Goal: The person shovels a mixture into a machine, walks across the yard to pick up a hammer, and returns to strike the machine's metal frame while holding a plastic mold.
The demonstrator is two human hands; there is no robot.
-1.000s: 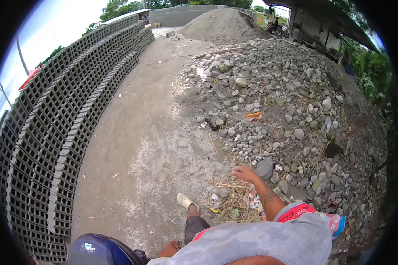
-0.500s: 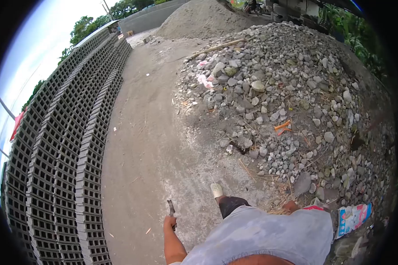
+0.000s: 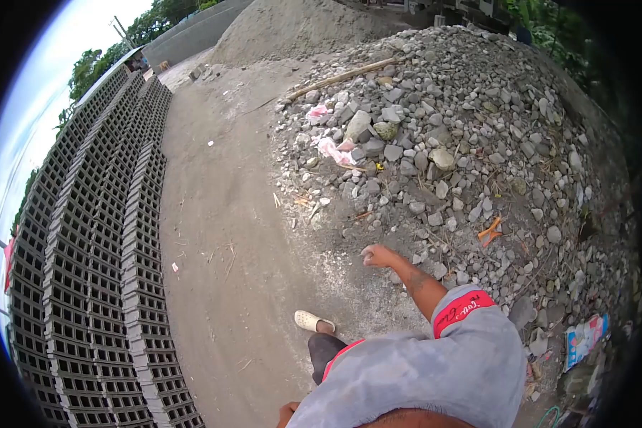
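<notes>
My right hand (image 3: 378,255) reaches forward over the pale, dusty ground at the foot of the stone pile (image 3: 449,135). Its fingers look curled, with pale fingertips; whether anything small is inside them I cannot make out. Of my left hand (image 3: 287,412), only a bit shows at the bottom edge, beside my grey shirt (image 3: 399,371). Its fingers are hidden, and no tool shows there now. A white clog (image 3: 308,321) is on my forward foot, on the dirt path (image 3: 228,285).
Tall stacks of grey hollow blocks (image 3: 135,264) line the left side. A sand heap (image 3: 292,32) rises at the back. A wooden pole (image 3: 342,77), pink scraps (image 3: 335,151), an orange piece (image 3: 489,232) and a printed bag (image 3: 586,341) lie on the right.
My right hand has swung forward from beside my body. My left hand, earlier ahead holding a dark hammer-like tool, has drawn back mostly out of sight. The view has moved and turned slightly.
</notes>
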